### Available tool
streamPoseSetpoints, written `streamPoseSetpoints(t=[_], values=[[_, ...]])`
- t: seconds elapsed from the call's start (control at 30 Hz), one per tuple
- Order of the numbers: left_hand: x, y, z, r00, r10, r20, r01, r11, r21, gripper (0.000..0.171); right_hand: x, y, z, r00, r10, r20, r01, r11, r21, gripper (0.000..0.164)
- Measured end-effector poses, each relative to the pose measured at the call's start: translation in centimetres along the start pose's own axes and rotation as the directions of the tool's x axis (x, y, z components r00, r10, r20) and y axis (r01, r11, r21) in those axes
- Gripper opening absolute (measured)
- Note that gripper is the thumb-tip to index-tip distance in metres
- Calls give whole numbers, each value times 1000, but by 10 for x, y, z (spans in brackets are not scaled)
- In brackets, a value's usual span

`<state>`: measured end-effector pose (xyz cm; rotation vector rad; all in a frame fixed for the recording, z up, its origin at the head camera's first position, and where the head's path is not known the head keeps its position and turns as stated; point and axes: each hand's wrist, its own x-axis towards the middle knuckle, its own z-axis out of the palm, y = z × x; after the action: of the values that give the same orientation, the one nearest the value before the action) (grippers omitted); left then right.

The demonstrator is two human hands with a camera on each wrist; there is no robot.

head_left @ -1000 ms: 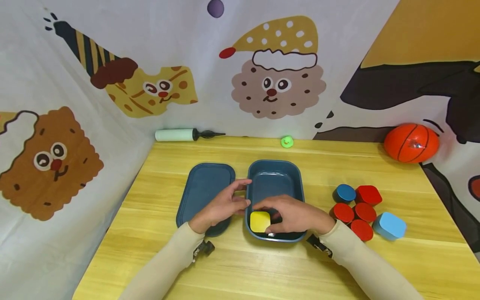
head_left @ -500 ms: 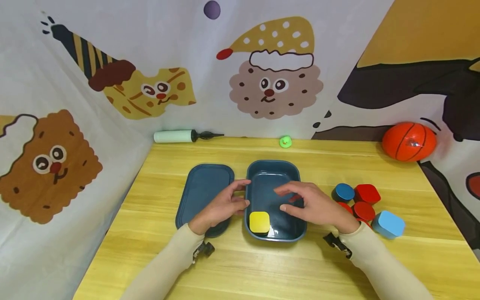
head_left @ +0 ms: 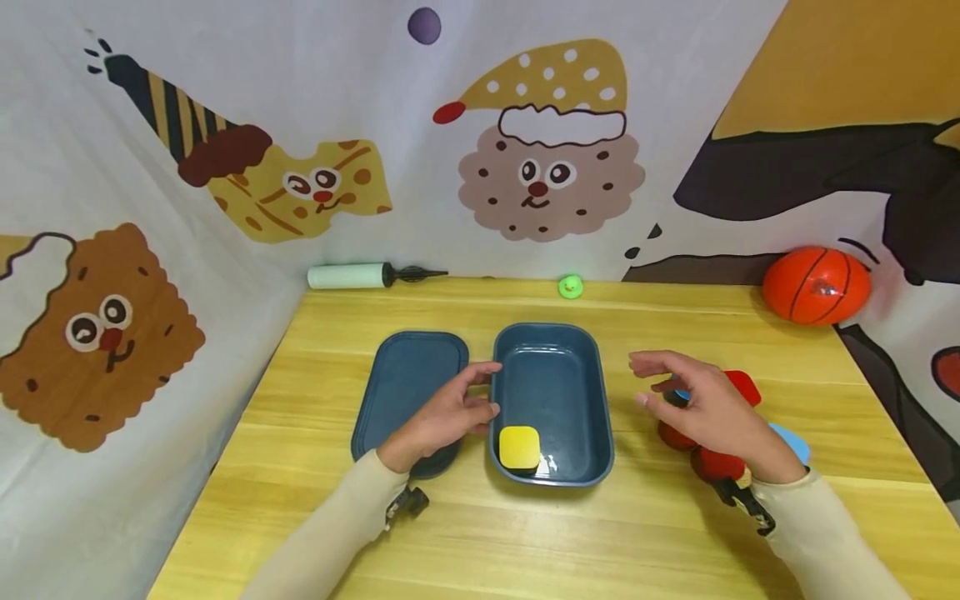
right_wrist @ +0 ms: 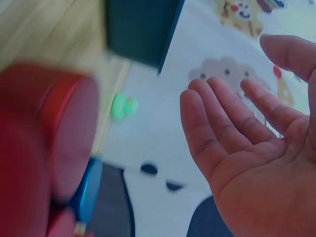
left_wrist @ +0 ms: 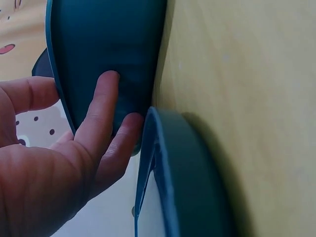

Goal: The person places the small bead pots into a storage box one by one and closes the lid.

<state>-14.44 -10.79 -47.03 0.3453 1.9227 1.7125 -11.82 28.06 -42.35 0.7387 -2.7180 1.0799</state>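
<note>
A dark blue rectangular box (head_left: 555, 392) stands in the middle of the table, and a yellow rounded-square block (head_left: 519, 448) sits in its near left corner. My left hand (head_left: 444, 410) touches the box's left wall; in the left wrist view its straight fingertips (left_wrist: 109, 79) rest against that wall. My right hand (head_left: 705, 407), empty with fingers spread, hovers over the group of blocks on the right and partly hides them. Among these show a red block (head_left: 742, 387) and a light blue block (head_left: 792, 443). Close beside the hand in the right wrist view are red round blocks (right_wrist: 74, 133).
A dark blue lid (head_left: 408, 383) lies left of the box, under the left hand. Along the back edge are a pale green hand pump (head_left: 348, 276), a green toy duck (head_left: 571, 287) and an orange toy basketball (head_left: 817, 286). A printed cloth (head_left: 420, 108) hangs behind the table.
My right hand has let go of the yellow block in the box and moved right, out over the red and blue blocks. The left hand has stayed at the box's left wall.
</note>
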Motion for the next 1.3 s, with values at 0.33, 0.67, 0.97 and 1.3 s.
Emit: streamPoseSetpoints(t=[0.33, 0.67, 0.97, 1.3], values=[[-1, -7, -4, 1000, 5, 4, -5, 1000, 16, 68, -44, 30, -28, 985, 124, -117, -135, 986, -95, 52], [0, -2, -8, 997, 19, 68, -17, 1000, -19, 70, -93, 56, -48, 929, 311, -199, -336, 935, -111, 42], [1, 4, -8, 997, -19, 70, 22, 999, -42, 72, -124, 73, -44, 850, 504, -150, -526, 828, -196, 60], [1, 0, -7, 998, -29, 48, 33, 997, -71, 71, -130, 86, -44, 792, 610, -31, -605, 776, -181, 93]])
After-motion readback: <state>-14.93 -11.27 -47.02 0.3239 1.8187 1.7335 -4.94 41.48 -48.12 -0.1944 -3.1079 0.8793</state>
